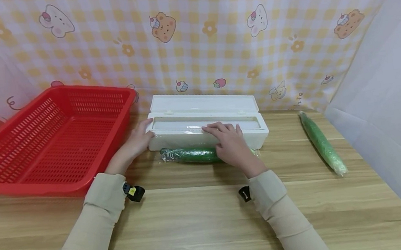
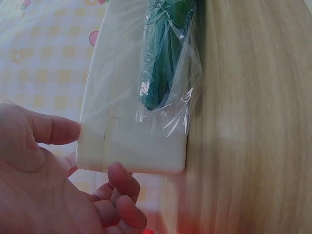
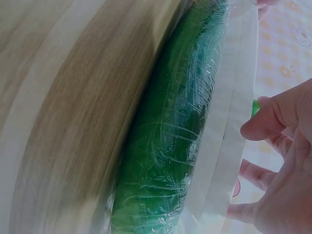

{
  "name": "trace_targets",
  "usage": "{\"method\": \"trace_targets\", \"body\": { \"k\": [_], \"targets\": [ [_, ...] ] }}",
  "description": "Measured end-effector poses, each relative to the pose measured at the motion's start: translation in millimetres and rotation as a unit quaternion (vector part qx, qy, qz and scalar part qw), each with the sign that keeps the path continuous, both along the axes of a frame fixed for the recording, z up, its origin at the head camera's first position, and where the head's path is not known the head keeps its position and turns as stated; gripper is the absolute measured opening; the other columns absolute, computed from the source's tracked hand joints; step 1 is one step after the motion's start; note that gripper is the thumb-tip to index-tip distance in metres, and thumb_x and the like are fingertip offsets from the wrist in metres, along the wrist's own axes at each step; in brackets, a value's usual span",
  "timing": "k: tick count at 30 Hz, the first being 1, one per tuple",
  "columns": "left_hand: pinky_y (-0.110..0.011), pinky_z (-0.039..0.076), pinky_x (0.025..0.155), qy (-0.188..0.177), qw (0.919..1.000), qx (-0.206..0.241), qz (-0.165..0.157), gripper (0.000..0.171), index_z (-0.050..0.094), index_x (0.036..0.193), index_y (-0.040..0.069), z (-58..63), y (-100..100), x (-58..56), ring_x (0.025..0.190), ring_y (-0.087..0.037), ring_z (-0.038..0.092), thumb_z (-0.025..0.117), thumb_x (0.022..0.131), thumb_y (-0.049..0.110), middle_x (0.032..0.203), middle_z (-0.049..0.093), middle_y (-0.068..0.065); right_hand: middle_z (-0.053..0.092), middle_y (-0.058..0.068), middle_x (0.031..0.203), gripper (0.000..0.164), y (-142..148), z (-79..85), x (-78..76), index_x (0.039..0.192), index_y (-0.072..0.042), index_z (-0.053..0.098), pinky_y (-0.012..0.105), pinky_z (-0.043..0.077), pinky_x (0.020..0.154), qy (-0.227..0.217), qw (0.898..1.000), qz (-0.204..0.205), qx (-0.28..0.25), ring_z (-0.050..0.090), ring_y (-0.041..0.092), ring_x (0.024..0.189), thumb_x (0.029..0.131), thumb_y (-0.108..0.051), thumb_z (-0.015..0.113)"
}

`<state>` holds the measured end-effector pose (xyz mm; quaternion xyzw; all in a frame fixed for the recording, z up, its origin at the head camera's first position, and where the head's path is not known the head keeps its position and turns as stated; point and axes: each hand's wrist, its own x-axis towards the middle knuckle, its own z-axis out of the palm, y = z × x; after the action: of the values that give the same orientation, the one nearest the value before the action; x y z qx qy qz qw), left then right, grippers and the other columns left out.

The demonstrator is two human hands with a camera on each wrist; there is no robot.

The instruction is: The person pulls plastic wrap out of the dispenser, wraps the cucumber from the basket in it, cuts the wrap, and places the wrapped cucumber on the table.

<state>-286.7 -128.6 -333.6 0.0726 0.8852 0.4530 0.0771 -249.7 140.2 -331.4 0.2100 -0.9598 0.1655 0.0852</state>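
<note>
A white cling film dispenser (image 1: 207,134) stands on the table, its lid (image 1: 201,103) raised and a film roll visible inside. My left hand (image 1: 136,142) holds its left end, the thumb on the top edge and the fingers bent at the end face. Along the front lies a cucumber (image 1: 191,155) in clear film, which drapes over the dispenser's front in the left wrist view. My right hand (image 1: 231,144) reaches over this cucumber and partly hides it. Its fingertips touch the dispenser's front top edge, and a small green piece (image 3: 255,107) shows beside the thumb.
A red slotted plastic basket (image 1: 79,187) stands to the left, close to my left hand. Another film-wrapped cucumber (image 1: 322,145) lies on the right part of the wooden table (image 1: 199,230). A yellow checked curtain (image 1: 195,54) hangs right behind the dispenser.
</note>
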Motion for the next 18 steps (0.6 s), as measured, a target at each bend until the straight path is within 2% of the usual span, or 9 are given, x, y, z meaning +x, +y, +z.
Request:
{"method": "trace_targets", "body": {
  "k": [8, 13, 16, 18],
  "targets": [
    [-0.058, 0.006, 0.111, -0.006, 1.0000, 0.004, 0.004, 0.058, 0.013, 0.148, 0.005, -0.2, 0.7, -0.3, 0.140, -0.040, 0.005, 0.033, 0.094, 0.012, 0.153, 0.011, -0.021, 0.045, -0.003, 0.139, 0.062, 1.0, -2.1, -0.8, 0.137, -0.023, 0.047, 0.063, 0.015, 0.108, 0.004, 1.000, -0.001, -0.006, 0.040, 0.033, 0.125, 0.081, 0.005, 0.048],
    [-0.056, 0.010, 0.112, -0.012, 0.9999, -0.003, 0.008, 0.058, 0.012, 0.149, 0.007, -0.8, 1.1, -0.3, 0.139, -0.039, 0.008, 0.029, 0.094, 0.014, 0.154, 0.010, -0.020, 0.044, -0.001, 0.140, 0.062, 0.8, -3.4, -0.3, 0.138, -0.022, 0.045, 0.062, 0.015, 0.109, 0.001, 1.000, -0.002, -0.001, 0.040, 0.035, 0.125, 0.082, 0.004, 0.049],
    [-0.057, 0.010, 0.111, -0.019, 0.9998, -0.001, 0.007, 0.056, 0.010, 0.150, 0.009, -0.9, 0.7, 0.4, 0.140, -0.039, 0.005, 0.027, 0.098, 0.022, 0.154, 0.009, -0.019, 0.044, 0.000, 0.140, 0.062, 0.9, -3.6, 1.0, 0.138, -0.022, 0.045, 0.062, 0.014, 0.109, 0.003, 1.000, -0.001, -0.002, 0.039, 0.035, 0.125, 0.082, 0.004, 0.050],
    [-0.059, 0.011, 0.110, -0.009, 0.9999, -0.008, 0.004, 0.057, 0.011, 0.149, 0.008, -1.5, 1.0, 0.8, 0.140, -0.040, 0.006, 0.028, 0.100, 0.030, 0.153, 0.011, -0.020, 0.044, 0.001, 0.140, 0.062, 0.9, -3.7, 1.8, 0.138, -0.021, 0.045, 0.063, 0.014, 0.109, 0.007, 1.000, 0.000, -0.006, 0.039, 0.036, 0.125, 0.081, 0.004, 0.051]
  ]
}}
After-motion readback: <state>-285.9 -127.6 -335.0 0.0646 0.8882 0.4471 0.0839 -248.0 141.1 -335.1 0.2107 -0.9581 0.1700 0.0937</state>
